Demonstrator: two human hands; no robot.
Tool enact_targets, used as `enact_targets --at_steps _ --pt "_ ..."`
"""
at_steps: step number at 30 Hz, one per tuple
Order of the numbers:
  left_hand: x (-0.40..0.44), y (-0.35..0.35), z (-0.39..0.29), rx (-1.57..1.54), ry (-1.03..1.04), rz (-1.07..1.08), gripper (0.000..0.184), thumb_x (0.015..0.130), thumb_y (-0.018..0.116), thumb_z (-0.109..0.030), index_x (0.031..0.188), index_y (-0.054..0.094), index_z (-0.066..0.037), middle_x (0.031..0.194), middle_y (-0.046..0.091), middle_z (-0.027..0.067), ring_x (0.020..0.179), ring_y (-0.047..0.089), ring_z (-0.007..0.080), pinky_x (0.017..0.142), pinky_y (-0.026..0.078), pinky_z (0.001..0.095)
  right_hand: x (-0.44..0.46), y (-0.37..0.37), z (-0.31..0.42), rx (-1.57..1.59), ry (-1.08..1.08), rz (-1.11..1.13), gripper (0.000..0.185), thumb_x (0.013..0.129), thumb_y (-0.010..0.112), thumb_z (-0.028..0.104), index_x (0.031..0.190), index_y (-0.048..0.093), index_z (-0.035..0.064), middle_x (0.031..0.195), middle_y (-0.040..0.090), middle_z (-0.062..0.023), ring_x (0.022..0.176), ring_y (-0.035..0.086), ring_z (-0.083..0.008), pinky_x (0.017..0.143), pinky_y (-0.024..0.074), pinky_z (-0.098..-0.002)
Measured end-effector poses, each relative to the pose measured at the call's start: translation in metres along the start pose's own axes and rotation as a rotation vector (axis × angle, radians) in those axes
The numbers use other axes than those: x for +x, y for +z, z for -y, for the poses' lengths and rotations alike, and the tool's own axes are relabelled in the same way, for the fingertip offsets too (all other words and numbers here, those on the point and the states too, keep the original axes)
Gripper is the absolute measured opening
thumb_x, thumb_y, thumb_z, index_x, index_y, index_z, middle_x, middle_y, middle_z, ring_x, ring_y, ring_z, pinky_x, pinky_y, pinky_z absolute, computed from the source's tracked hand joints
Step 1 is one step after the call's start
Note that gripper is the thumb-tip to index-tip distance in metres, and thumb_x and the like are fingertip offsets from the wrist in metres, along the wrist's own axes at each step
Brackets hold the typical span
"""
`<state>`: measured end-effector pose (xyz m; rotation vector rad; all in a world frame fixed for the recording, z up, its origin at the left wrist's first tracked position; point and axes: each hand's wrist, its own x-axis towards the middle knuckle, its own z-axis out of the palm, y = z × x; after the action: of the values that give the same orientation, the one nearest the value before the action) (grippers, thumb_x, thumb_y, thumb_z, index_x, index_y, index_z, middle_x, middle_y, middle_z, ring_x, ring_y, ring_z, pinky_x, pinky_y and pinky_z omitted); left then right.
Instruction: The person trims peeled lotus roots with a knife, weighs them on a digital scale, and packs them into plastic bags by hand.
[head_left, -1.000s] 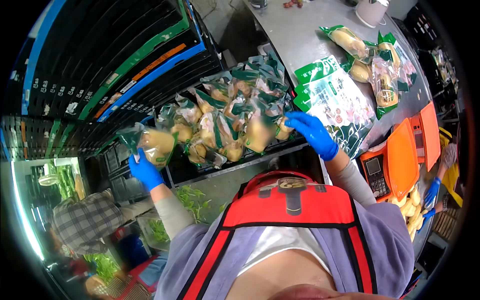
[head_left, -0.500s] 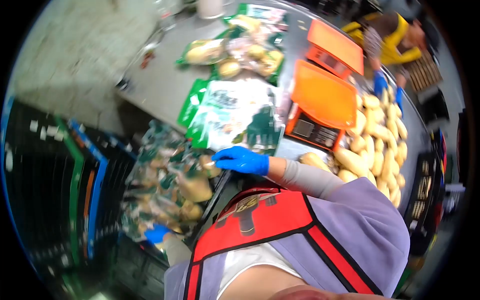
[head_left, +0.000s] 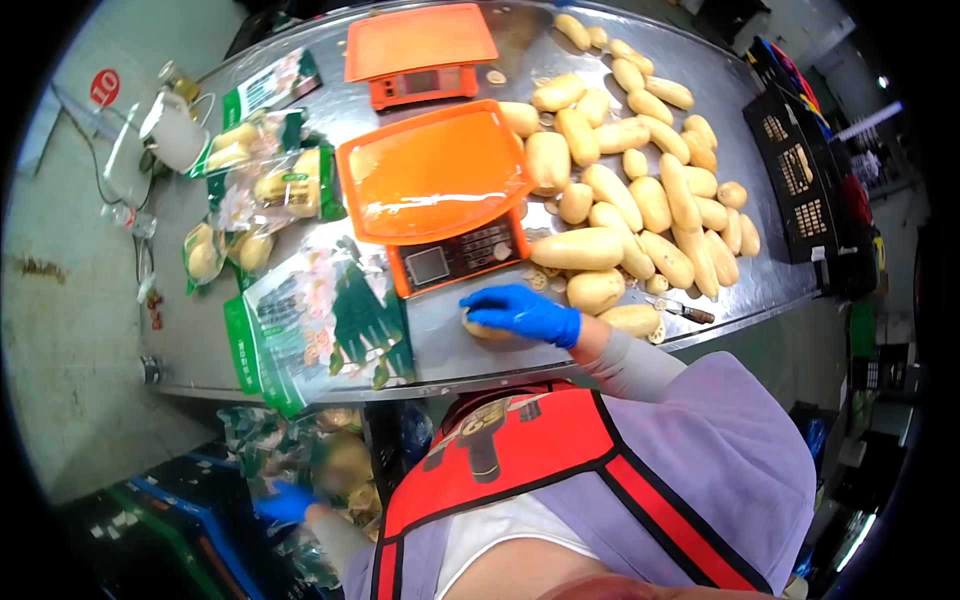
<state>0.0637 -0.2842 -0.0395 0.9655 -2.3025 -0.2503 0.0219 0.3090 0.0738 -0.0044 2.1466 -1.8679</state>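
Note:
My right hand (head_left: 530, 314), in a blue glove, is over the steel table just in front of the near scale. Its fingers curl over a pale piece of lotus root (head_left: 484, 328), mostly covered by the hand. Low on the left, my left hand (head_left: 285, 503), also gloved in blue, is at the packed bags of lotus root (head_left: 335, 455) below the table edge; its fingers do not show clearly. Left of my right hand, a printed green-and-white packaging bag (head_left: 300, 320) lies flat. Peeled lotus roots (head_left: 620, 200) lie heaped to the right.
Two orange scales (head_left: 430, 180) stand mid-table. Filled bags (head_left: 290, 185) and a white jug (head_left: 175, 130) are at the left. A knife (head_left: 690, 312) lies near the front edge. A black crate (head_left: 795, 180) stands beyond the right end, dark crates (head_left: 170, 520) lower left.
My view has swung toward the table. My right hand has moved from above the bagged lotus roots to the tabletop by the scale, onto a lotus root piece. My left hand stays low by the bags.

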Motion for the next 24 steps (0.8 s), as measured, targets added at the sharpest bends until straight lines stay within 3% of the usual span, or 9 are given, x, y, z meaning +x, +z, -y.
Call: enact_targets --at_steps 1,2,3,6,9,11,16,19,24 --pt "-0.012 -0.025 -0.097 -0.207 0.010 0.103 0.053 0.081 0.061 -0.007 0.126 0.037 0.006 0.121 0.048 0.0201 0.102 0.052 0.0306 0.092 0.042 0.0381 -0.008 -0.020 -0.002 -0.011 -0.047 -0.068 0.037 0.087 0.057 0.026 0.115 0.057 0.0012 0.108 0.062 -0.0122 0.100 0.057 -0.0192 0.090 0.0430 -0.0305" --pt "-0.018 -0.006 -0.125 -0.343 0.186 0.086 0.056 0.084 0.060 -0.017 0.129 0.036 0.006 0.129 0.043 0.0230 0.116 0.045 0.0337 0.099 0.035 0.0407 -0.015 -0.039 -0.001 0.011 -0.049 -0.165 0.036 0.086 0.057 0.024 0.114 0.057 0.0012 0.107 0.062 -0.0119 0.098 0.058 -0.0188 0.088 0.0436 -0.0299" --pt "-0.023 -0.004 -0.168 -0.519 0.153 0.362 0.052 0.084 0.057 -0.009 0.129 0.035 0.007 0.126 0.045 0.0197 0.111 0.045 0.0298 0.100 0.032 0.0364 -0.021 -0.058 0.002 0.033 -0.054 -0.260 0.034 0.086 0.057 0.022 0.113 0.058 0.0013 0.106 0.062 -0.0117 0.097 0.058 -0.0185 0.087 0.0442 -0.0292" --pt "-0.075 0.001 -0.256 -0.503 0.583 0.508 0.049 0.083 0.058 -0.012 0.124 0.042 0.008 0.128 0.045 0.0206 0.118 0.042 0.0329 0.103 0.029 0.0398 -0.035 -0.125 -0.002 -0.077 -0.074 -0.512 0.032 0.086 0.058 0.020 0.110 0.059 0.0007 0.103 0.063 -0.0118 0.095 0.058 -0.0180 0.084 0.0453 -0.0289" --pt "-0.128 0.042 -0.267 -0.568 0.682 0.605 0.046 0.082 0.059 -0.017 0.123 0.048 0.002 0.126 0.047 0.0218 0.117 0.044 0.0344 0.101 0.031 0.0421 -0.021 -0.198 -0.053 -0.220 -0.194 -0.795 0.032 0.084 0.059 0.021 0.109 0.059 0.0007 0.100 0.063 -0.0132 0.093 0.059 -0.0197 0.083 0.0454 -0.0292" --pt "-0.147 0.015 -0.294 -0.331 0.827 0.529 0.046 0.082 0.058 -0.019 0.122 0.049 0.001 0.124 0.049 0.0211 0.116 0.044 0.0356 0.100 0.032 0.0431 -0.012 -0.230 -0.057 -0.275 -0.087 -0.906 0.036 0.083 0.061 0.023 0.111 0.058 0.0008 0.103 0.062 -0.0154 0.096 0.059 -0.0230 0.084 0.0452 -0.0295" --pt "-0.148 0.017 -0.294 -0.344 0.827 0.500 0.045 0.080 0.059 -0.019 0.121 0.051 0.000 0.122 0.052 0.0193 0.115 0.046 0.0345 0.099 0.033 0.0424 0.046 -0.278 -0.073 -0.664 0.307 -0.839 0.091 0.073 0.058 0.058 0.138 0.028 0.0033 0.125 0.049 -0.0223 0.111 0.052 -0.0335 0.091 0.0418 -0.0396" --pt "-0.150 0.016 -0.294 -0.343 0.827 0.474 0.044 0.080 0.060 -0.018 0.119 0.051 0.000 0.121 0.052 0.0185 0.114 0.046 0.0340 0.098 0.034 0.0420 0.065 -0.271 -0.046 -0.751 0.464 -0.826 0.096 0.069 0.058 0.062 0.138 0.027 0.0022 0.123 0.051 -0.0230 0.109 0.053 -0.0333 0.090 0.0424 -0.0397" --pt "-0.150 0.017 -0.292 -0.358 0.801 0.524 0.048 0.077 0.062 -0.016 0.120 0.050 0.000 0.122 0.051 0.0180 0.116 0.044 0.0344 0.099 0.032 0.0431 0.068 -0.290 -0.064 -0.739 0.413 -0.739 0.090 0.067 0.058 0.064 0.127 0.042 -0.0018 0.116 0.054 -0.0245 0.106 0.055 -0.0345 0.088 0.0432 -0.0404"
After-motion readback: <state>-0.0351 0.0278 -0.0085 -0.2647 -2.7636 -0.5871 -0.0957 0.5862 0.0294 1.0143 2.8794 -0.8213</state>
